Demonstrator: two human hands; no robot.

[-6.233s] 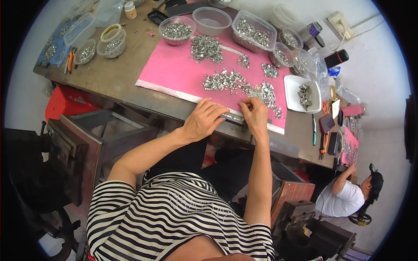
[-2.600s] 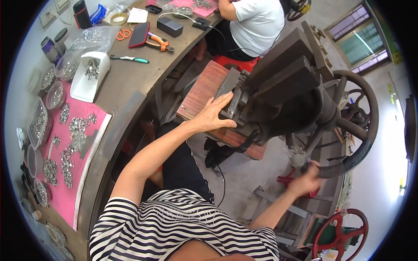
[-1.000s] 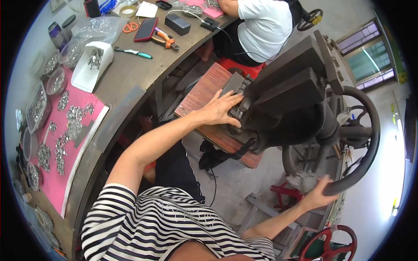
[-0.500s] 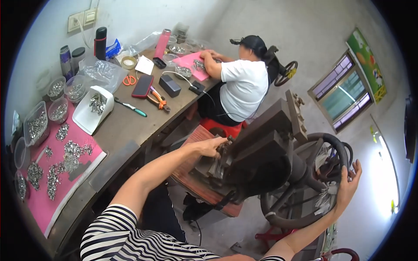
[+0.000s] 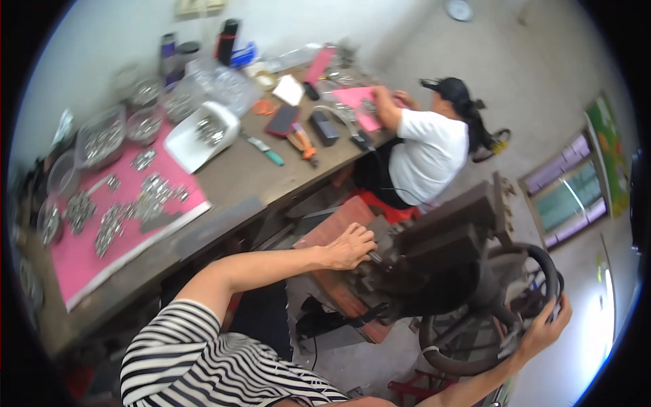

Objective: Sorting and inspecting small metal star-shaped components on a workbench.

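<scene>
A dark metal hand press [image 5: 441,261] stands before me, its large black handwheel [image 5: 554,273] on the right side. My right hand [image 5: 546,327] is closed around the wheel's rim. My left hand [image 5: 348,248] is at the press's working area, fingers bent and pressed together beside a small metal part [image 5: 374,256]. Blur and the fingers themselves hide what, if anything, is pinched there. Below, a reddish wooden board [image 5: 337,234] carries the press.
On the bench at left, a pink sheet [image 5: 74,271] bears several heaps of small metal parts. A white scoop [image 5: 186,149], plastic tubs [image 5: 87,150], a phone [image 5: 282,121] and orange-handled pliers [image 5: 302,144] lie behind. A co-worker in a white shirt [image 5: 428,152] sits beyond the press.
The view has shifted, so the bench and press sit elsewhere in the picture. My left hand has drawn back a little from the press, fingers now curled. My right hand stays on the wheel rim.
</scene>
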